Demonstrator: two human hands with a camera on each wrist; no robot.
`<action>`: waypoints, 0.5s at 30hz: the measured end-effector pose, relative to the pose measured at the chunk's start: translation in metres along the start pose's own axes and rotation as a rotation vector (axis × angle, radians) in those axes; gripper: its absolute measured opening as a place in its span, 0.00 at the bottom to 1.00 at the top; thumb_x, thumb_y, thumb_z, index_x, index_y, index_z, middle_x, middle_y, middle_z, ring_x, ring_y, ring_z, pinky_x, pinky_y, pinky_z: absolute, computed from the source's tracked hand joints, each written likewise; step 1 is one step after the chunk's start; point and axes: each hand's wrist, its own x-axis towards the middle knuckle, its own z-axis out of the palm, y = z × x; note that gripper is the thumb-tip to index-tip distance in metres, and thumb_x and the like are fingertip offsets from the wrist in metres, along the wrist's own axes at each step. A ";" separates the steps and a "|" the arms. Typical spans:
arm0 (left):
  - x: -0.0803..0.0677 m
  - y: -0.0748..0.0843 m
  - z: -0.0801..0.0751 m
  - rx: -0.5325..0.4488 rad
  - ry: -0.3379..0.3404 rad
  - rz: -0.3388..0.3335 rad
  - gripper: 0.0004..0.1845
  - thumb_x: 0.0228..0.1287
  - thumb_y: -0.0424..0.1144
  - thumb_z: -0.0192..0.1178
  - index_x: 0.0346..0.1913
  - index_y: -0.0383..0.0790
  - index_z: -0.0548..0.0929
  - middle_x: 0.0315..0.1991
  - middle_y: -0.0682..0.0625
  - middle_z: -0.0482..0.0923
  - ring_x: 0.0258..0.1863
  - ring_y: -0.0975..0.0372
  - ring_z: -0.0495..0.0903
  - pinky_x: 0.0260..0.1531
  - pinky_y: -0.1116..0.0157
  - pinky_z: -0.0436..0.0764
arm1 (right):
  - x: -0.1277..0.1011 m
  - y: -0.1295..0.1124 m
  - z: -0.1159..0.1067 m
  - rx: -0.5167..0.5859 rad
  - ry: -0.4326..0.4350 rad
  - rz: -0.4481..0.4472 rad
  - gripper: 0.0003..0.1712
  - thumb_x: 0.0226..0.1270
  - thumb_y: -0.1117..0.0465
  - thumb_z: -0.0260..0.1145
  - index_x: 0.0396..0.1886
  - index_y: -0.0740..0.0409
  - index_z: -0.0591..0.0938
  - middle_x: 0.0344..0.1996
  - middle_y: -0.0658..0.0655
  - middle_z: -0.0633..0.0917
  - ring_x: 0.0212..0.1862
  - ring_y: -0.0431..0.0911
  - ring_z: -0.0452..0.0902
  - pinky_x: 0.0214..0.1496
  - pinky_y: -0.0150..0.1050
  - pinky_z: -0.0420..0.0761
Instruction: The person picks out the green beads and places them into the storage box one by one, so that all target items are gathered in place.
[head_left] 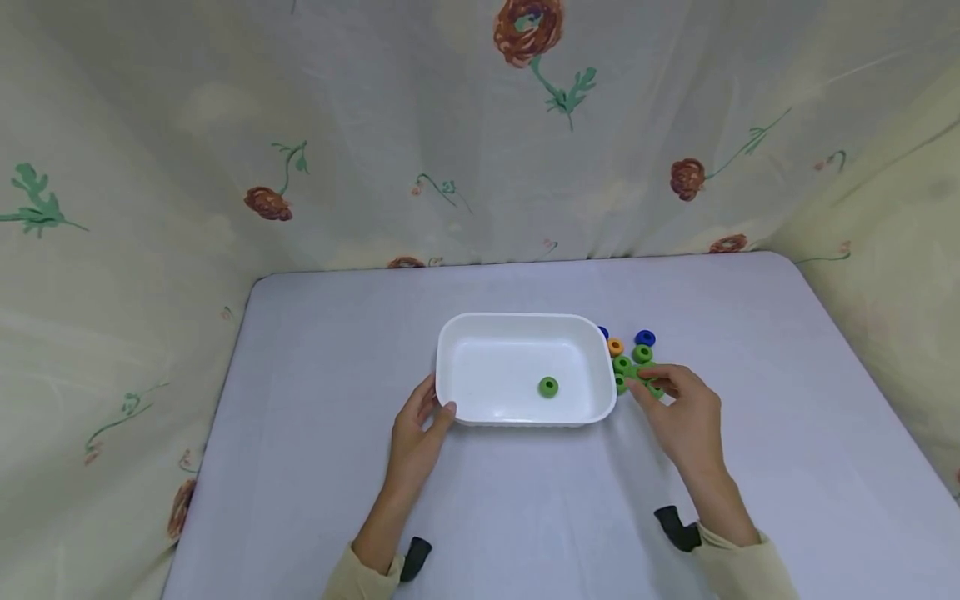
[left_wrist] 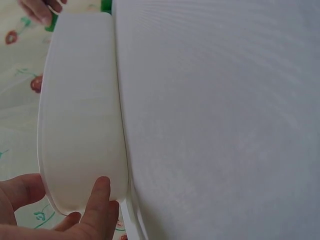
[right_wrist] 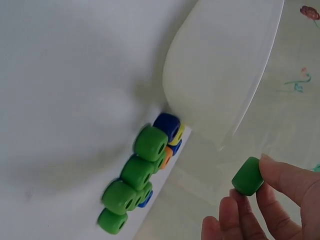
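Note:
A white rectangular tub (head_left: 487, 367) stands on the table with one green bead (head_left: 548, 387) lying inside. My left hand (head_left: 412, 446) holds the tub's near left corner, thumb at the rim and fingers against the outer wall. Between thumb and fingertips, my right hand (head_left: 686, 425) pinches a green bead (right_wrist: 248, 176), raised off the table just right of the tub. Beneath that hand several loose beads sit close together: green ones (right_wrist: 135, 171), an orange one (head_left: 615, 347), blue ones (head_left: 645, 337) and a yellow one (right_wrist: 179, 134). Some are partly hidden by the tub or the hand.
A pale cloth covers the table (head_left: 322, 358). Behind it and at the sides hangs a flowered curtain (head_left: 352, 183). Dark straps or mounts (head_left: 677, 529) show at both wrists, beside cream sleeves.

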 end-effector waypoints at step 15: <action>0.000 -0.002 0.001 -0.003 0.006 -0.005 0.31 0.72 0.39 0.59 0.76 0.45 0.64 0.75 0.45 0.66 0.74 0.50 0.67 0.69 0.53 0.76 | 0.000 -0.017 0.021 -0.076 -0.116 -0.174 0.12 0.62 0.63 0.74 0.43 0.64 0.86 0.41 0.64 0.87 0.43 0.57 0.82 0.44 0.50 0.86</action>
